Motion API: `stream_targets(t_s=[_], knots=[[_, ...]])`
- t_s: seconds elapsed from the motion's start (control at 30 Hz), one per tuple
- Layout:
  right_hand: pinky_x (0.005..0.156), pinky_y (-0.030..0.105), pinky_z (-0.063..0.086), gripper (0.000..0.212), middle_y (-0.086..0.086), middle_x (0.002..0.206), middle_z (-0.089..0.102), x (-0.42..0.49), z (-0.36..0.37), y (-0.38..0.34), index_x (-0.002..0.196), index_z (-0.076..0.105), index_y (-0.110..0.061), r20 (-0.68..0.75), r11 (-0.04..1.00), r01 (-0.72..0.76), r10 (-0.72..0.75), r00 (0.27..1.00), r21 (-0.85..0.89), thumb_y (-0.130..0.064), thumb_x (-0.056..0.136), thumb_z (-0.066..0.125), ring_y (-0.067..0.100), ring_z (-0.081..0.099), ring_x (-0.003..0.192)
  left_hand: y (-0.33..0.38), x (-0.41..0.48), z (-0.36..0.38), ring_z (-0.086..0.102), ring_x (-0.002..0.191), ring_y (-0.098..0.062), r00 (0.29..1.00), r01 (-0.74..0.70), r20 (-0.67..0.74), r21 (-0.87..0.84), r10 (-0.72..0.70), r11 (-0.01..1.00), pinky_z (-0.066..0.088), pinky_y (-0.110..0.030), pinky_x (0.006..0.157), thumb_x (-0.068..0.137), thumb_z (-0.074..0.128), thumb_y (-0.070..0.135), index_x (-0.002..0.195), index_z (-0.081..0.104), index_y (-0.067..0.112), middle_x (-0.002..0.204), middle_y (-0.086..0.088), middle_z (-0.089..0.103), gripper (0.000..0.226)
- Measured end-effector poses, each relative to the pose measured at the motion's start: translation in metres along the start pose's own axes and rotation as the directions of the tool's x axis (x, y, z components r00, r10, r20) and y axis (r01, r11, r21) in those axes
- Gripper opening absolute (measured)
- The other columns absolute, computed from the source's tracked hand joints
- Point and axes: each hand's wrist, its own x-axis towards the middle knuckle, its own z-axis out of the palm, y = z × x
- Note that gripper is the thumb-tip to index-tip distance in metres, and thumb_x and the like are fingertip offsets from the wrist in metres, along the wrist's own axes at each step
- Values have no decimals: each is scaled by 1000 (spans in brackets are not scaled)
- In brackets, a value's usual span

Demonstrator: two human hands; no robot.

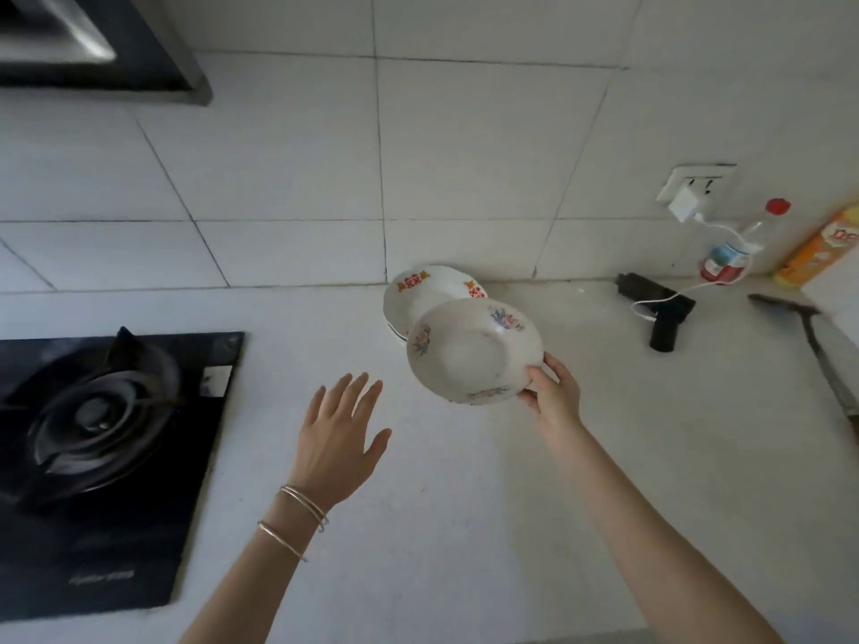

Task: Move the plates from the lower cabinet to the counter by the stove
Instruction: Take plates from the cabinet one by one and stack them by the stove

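My right hand grips the near right rim of a white floral plate, holding it tilted above the white counter. Just behind it, a small stack of white plates with red and orange markings rests on the counter near the tiled wall. My left hand hovers over the counter to the left of the held plate, fingers spread, holding nothing. Thin bangles circle that wrist.
A black gas stove is set into the counter at the left, under a range hood. At the back right are a black device with a white charging cable, a red-capped bottle, an orange box and a dark-handled utensil.
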Motion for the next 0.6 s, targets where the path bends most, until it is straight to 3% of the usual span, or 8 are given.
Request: stream_targets(t_s=[0.23, 0.37, 0.47, 0.6], knots=[[47, 24, 56, 41, 22, 129, 52, 75, 41, 5, 125, 50, 0, 15, 997, -73, 72, 997, 29, 7, 85, 54, 27, 57, 95, 21, 8, 22, 48, 126, -30, 991, 129, 20, 3, -129, 992, 36, -51, 103, 86, 36, 49, 132, 53, 13, 136, -8, 53, 61], [53, 25, 55, 43, 19, 129, 53, 103, 55, 13, 125, 53, -4, 37, 997, -76, 76, 996, -9, 4, 83, 57, 26, 59, 100, 29, 5, 29, 48, 126, -29, 982, 188, 9, -13, -188, 982, 37, -50, 103, 86, 36, 49, 132, 53, 14, 135, -7, 54, 61], [48, 22, 53, 43, 16, 129, 53, 117, 66, 18, 125, 53, -6, 57, 995, -94, 96, 994, -36, 3, 84, 58, 25, 58, 100, 29, 0, 36, 48, 126, -29, 975, 223, 1, -10, -223, 975, 37, -50, 103, 86, 35, 50, 133, 52, 15, 136, -6, 54, 62], [54, 26, 52, 42, 17, 129, 53, 130, 76, 27, 128, 51, -4, 94, 994, -82, 89, 992, -75, 2, 87, 57, 24, 57, 99, 24, -3, 46, 47, 127, -30, 964, 266, 3, -14, -266, 964, 35, -50, 104, 87, 35, 50, 135, 51, 14, 136, -7, 53, 62]])
